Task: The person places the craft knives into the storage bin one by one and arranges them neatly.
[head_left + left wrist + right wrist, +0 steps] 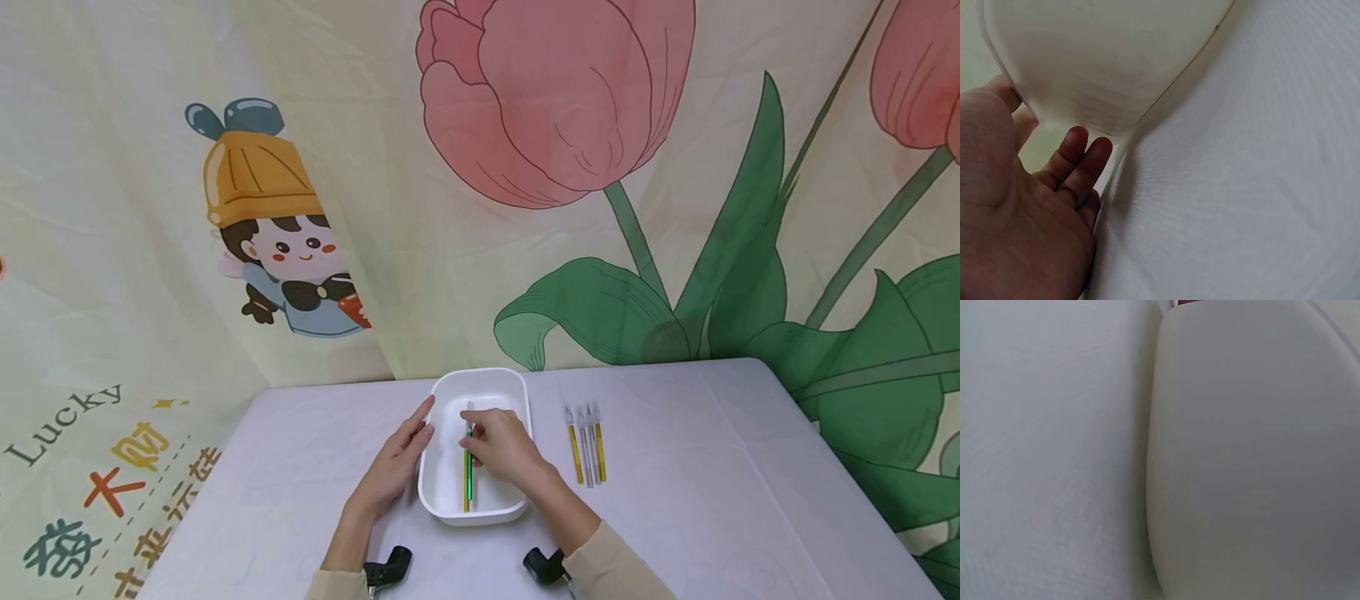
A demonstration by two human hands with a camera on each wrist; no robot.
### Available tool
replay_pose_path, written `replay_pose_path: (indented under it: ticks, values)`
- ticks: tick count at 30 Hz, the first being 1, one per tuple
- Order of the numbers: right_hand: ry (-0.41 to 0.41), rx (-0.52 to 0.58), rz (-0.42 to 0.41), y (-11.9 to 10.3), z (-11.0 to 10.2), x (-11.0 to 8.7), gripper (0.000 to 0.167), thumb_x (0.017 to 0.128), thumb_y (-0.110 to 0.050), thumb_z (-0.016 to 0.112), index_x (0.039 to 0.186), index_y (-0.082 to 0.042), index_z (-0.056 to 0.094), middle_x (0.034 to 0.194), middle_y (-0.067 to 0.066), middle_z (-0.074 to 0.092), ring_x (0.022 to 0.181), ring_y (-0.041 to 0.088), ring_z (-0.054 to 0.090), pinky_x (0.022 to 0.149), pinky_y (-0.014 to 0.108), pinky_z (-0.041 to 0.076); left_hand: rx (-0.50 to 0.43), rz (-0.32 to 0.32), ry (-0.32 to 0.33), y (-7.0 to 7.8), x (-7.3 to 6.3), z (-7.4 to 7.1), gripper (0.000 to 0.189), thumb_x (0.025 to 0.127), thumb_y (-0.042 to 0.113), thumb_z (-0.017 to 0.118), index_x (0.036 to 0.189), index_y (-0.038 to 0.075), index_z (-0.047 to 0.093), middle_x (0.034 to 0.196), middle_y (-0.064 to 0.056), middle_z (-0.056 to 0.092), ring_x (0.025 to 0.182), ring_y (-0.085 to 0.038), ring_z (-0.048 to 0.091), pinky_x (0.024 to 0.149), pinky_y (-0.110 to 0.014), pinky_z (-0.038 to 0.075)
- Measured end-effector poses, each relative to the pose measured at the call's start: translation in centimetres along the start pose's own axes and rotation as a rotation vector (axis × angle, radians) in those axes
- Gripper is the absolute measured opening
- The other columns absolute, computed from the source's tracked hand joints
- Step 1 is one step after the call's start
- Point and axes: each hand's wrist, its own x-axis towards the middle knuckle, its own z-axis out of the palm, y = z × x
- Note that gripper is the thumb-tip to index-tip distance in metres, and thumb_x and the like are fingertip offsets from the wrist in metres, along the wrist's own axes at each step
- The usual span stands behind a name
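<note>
A white rectangular tray stands in front of me on the table. My left hand holds its left side, thumb over the rim; in the left wrist view, the left hand's other fingers lie by the outer wall. Reaching inside, my right hand pinches a green craft knife near its clear-capped end. Beside it in the tray lies a gold craft knife, partly hidden by the green one. The right wrist view shows mostly the tray's outer wall, and the right hand is almost wholly hidden there.
Right of the tray, several gold and silver craft knives with clear caps lie side by side. A white cloth covers the table. Behind it hangs a printed curtain with tulips and a cartoon figure.
</note>
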Motion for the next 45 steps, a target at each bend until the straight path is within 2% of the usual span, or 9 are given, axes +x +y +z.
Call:
replay_pose_path:
  ticks: [7,16,30,38,45]
  values:
    - [-0.003,-0.030,-0.002,0.19,0.08,-0.04,0.045,0.096,-0.007,0.075,0.139,0.000,0.065,0.073,-0.002,0.062,0.061,0.020,0.072,0.052,0.018,0.049,0.002,-0.012,0.002,0.16,-0.10,0.06,0.053,0.110,0.043,0.050,0.161,0.042,0.036,0.171,0.003,0.029,0.161,-0.028,0.020,0.129,-0.056,0.014]
    - [-0.014,-0.093,0.010,0.45,0.20,-0.10,0.043,0.094,-0.008,0.076,0.135,0.001,0.068,0.071,-0.001,0.064,0.051,0.004,0.061,0.050,0.017,0.046,0.009,-0.014,-0.001,0.11,-0.12,0.08,0.052,0.110,0.044,0.049,0.160,0.044,0.036,0.171,0.008,0.028,0.161,-0.028,0.018,0.129,-0.057,0.013]
    - [-0.055,-0.120,0.060,0.30,0.31,-0.11,0.044,0.093,-0.010,0.078,0.136,-0.001,0.068,0.065,-0.004,0.060,0.050,0.005,0.059,0.048,0.018,0.045,0.004,-0.032,0.004,0.41,-0.07,0.15,0.051,0.110,0.045,0.049,0.158,0.047,0.036,0.170,0.013,0.027,0.162,-0.026,0.016,0.130,-0.056,0.011]
    - [-0.097,-0.153,0.065,0.27,0.31,-0.28,0.044,0.094,-0.010,0.078,0.136,-0.003,0.068,0.063,-0.003,0.061,0.047,0.006,0.058,0.048,0.019,0.046,0.006,-0.023,0.006,0.34,0.03,0.13,0.051,0.109,0.045,0.049,0.159,0.046,0.037,0.170,0.012,0.028,0.162,-0.026,0.017,0.130,-0.056,0.011]
    - [-0.136,-0.160,0.114,0.23,0.53,-0.46,0.044,0.094,-0.012,0.077,0.136,-0.004,0.068,0.064,0.002,0.065,0.047,0.007,0.059,0.050,0.019,0.048,0.010,-0.021,0.007,0.24,-0.02,0.12,0.052,0.109,0.048,0.050,0.159,0.046,0.036,0.170,0.011,0.028,0.162,-0.027,0.017,0.130,-0.056,0.011]
